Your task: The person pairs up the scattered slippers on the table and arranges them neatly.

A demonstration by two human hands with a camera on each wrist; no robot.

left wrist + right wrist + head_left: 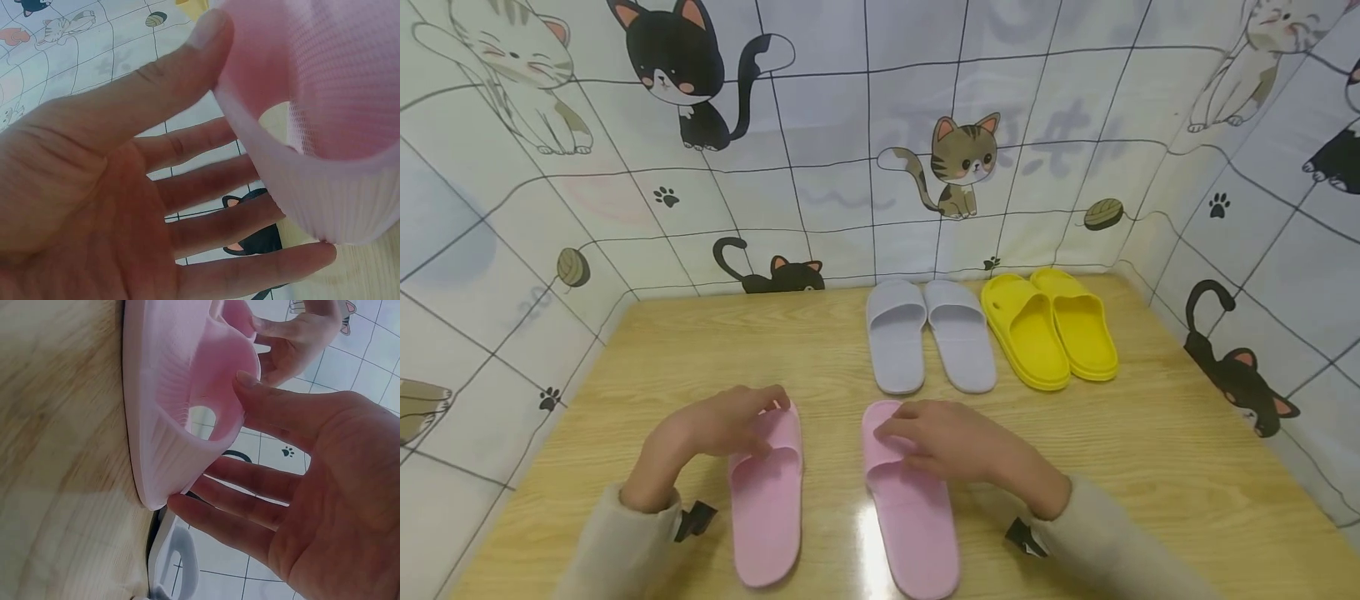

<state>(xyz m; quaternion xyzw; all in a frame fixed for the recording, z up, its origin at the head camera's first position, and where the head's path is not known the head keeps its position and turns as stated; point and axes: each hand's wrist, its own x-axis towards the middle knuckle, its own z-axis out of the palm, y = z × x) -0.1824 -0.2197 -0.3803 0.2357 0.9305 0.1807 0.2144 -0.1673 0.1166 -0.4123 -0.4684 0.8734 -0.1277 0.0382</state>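
Two pink slippers lie on the wooden tabletop, toes pointing away: a left one [767, 521] and a right one [917, 529]. My left hand [722, 422] holds the left slipper at its strap from the outer side. In the left wrist view the thumb [194, 56] lies at the rim of the strap and the fingers extend along its outside. At the other slipper, my right hand [955, 437] holds the strap, the thumb [275, 403] against its edge and the fingers by the toe. Both soles appear flat on the table.
Behind the pink pair stand grey slippers [897, 358] and yellow slippers [1037, 354], side by side near the back wall. A cat-patterned sheet [827, 117] covers the walls around the wooden table [685, 342]. Black straps [696, 521] show at both wrists.
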